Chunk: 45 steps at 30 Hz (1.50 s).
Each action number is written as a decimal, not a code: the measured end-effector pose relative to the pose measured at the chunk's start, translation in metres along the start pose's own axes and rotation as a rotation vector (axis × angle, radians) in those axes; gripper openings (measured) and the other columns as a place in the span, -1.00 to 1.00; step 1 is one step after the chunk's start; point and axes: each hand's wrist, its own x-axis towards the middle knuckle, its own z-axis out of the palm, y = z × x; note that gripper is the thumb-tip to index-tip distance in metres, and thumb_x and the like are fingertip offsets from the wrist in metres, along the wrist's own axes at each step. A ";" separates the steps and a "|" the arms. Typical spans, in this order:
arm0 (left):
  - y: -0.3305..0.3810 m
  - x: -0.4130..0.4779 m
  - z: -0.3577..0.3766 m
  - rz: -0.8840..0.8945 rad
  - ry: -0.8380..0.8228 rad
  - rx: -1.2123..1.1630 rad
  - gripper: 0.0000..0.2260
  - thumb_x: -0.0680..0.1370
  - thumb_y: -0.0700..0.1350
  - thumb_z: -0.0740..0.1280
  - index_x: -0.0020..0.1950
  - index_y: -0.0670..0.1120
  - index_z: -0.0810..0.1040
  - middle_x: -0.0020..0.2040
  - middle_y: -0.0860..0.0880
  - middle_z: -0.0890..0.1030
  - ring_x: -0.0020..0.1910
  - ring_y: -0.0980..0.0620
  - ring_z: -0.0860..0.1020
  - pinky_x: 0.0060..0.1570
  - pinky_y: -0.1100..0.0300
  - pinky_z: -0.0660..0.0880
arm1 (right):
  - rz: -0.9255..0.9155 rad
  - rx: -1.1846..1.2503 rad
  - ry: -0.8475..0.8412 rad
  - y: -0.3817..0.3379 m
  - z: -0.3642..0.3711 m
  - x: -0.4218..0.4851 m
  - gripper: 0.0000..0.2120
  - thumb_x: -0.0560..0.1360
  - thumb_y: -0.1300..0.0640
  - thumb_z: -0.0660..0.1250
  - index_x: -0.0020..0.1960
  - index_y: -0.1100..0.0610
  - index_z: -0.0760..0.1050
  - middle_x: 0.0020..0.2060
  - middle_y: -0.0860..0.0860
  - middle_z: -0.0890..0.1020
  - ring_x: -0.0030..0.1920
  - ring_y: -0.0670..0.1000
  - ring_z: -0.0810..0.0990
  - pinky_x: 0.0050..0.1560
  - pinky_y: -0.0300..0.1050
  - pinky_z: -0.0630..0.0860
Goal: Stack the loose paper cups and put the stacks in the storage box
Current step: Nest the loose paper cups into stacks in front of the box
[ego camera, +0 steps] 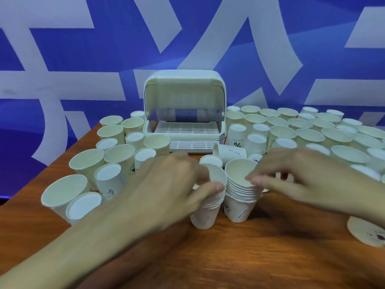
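Between L fingers (216, 186) & R fingers (255, 180): 2 cup stacks (239, 197), side by side.

Both bare forearms reach in from the near edge, the left from 7 o'clock, the right from 3 o'clock. The left hand (166, 182) lies palm down, thumb and fingers curled toward 3 o'clock. The right hand (291, 174) is palm down too, fingers pinched and pointing toward 9 o'clock, blurred.

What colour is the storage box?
Pale cream-white storage box, with a white slotted tray inside; head view.
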 end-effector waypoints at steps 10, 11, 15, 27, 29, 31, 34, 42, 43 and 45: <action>-0.022 0.092 0.017 -0.051 -0.018 0.198 -0.60 0.52 0.31 0.18 0.17 0.12 0.56 0.14 0.07 0.62 0.11 -0.03 0.56 0.02 0.04 0.49 | 0.066 -0.256 -0.057 0.051 0.004 0.104 -0.72 0.58 0.15 0.33 0.21 -0.14 0.60 0.04 -0.22 0.63 -0.08 -0.18 0.52 -0.04 -0.16 0.47; -0.023 0.101 0.021 -0.069 -0.078 0.229 -0.58 0.53 0.31 0.17 0.21 0.10 0.55 0.17 0.04 0.61 0.14 -0.05 0.56 0.05 0.03 0.49 | 0.051 -0.288 -0.083 0.057 0.011 0.111 -0.69 0.56 0.19 0.33 0.21 -0.15 0.59 0.07 -0.22 0.63 -0.06 -0.17 0.54 -0.04 -0.16 0.47; -0.026 0.124 0.033 -0.062 -0.217 0.246 -0.57 0.55 0.26 0.20 0.25 0.03 0.54 0.20 -0.05 0.60 0.17 -0.10 0.54 0.13 -0.03 0.50 | -0.082 -0.431 -0.154 0.075 0.037 0.127 -0.61 0.52 0.19 0.30 0.22 -0.22 0.55 0.15 -0.25 0.63 0.11 -0.06 0.61 -0.05 -0.04 0.57; -0.029 0.153 0.040 -0.226 -0.523 0.012 -0.56 0.48 0.23 0.35 0.10 -0.11 0.61 -0.18 -0.05 0.66 -0.27 -0.03 0.68 -0.18 0.07 0.66 | -0.210 -0.643 -0.389 0.064 0.056 0.134 -0.78 0.56 0.05 0.30 0.19 -0.01 0.57 0.08 -0.01 0.60 0.11 0.06 0.56 -0.21 -0.07 0.49; -0.029 0.154 0.040 -0.254 -0.532 -0.029 -0.59 0.49 0.17 0.36 0.11 -0.14 0.59 -0.18 -0.08 0.66 -0.27 -0.04 0.68 -0.20 0.07 0.66 | -0.203 -0.666 -0.387 0.061 0.055 0.134 -0.77 0.56 0.04 0.28 0.19 0.01 0.58 0.07 0.01 0.60 0.08 0.08 0.59 -0.14 -0.01 0.58; -0.027 0.155 0.040 -0.274 -0.525 -0.044 -0.61 0.51 0.15 0.35 0.11 -0.15 0.58 -0.18 -0.10 0.66 -0.27 -0.06 0.69 -0.21 0.06 0.66 | -0.202 -0.651 -0.356 0.058 0.052 0.133 -0.76 0.55 0.04 0.29 0.18 0.00 0.58 0.07 0.02 0.60 0.05 0.09 0.60 -0.13 0.02 0.60; -0.027 0.154 0.038 -0.296 -0.497 -0.037 -0.65 0.51 0.12 0.33 0.01 -0.17 0.59 -0.20 -0.12 0.67 -0.30 -0.08 0.69 -0.20 0.01 0.66 | -0.175 -0.594 -0.279 0.059 0.045 0.131 -0.80 0.53 0.05 0.29 0.13 -0.02 0.58 0.03 0.00 0.61 0.00 0.09 0.61 -0.18 0.00 0.57; -0.038 0.137 0.013 -0.243 -0.321 0.164 -0.67 0.45 0.15 0.37 0.03 -0.09 0.58 -0.17 -0.04 0.60 -0.25 -0.01 0.60 -0.22 0.14 0.61 | -0.094 -0.359 -0.130 0.068 0.040 0.124 -0.87 0.54 0.02 0.31 0.06 -0.07 0.59 -0.04 -0.10 0.68 -0.04 0.01 0.62 -0.15 -0.06 0.51; -0.041 0.135 0.016 -0.245 -0.348 0.171 -0.65 0.46 0.15 0.37 0.05 -0.09 0.56 -0.14 -0.04 0.60 -0.23 -0.01 0.59 -0.24 0.16 0.59 | -0.087 -0.352 -0.129 0.068 0.041 0.123 -0.87 0.56 0.00 0.30 0.07 -0.07 0.58 -0.02 -0.10 0.69 -0.04 0.01 0.61 -0.15 -0.08 0.50; -0.045 0.134 0.022 -0.248 -0.402 0.170 -0.60 0.48 0.20 0.36 0.10 -0.10 0.53 -0.08 -0.05 0.60 -0.18 -0.01 0.58 -0.26 0.18 0.56 | -0.073 -0.345 -0.128 0.068 0.042 0.121 -0.85 0.58 -0.04 0.28 0.09 -0.08 0.58 -0.01 -0.09 0.69 -0.10 -0.02 0.57 -0.19 -0.13 0.43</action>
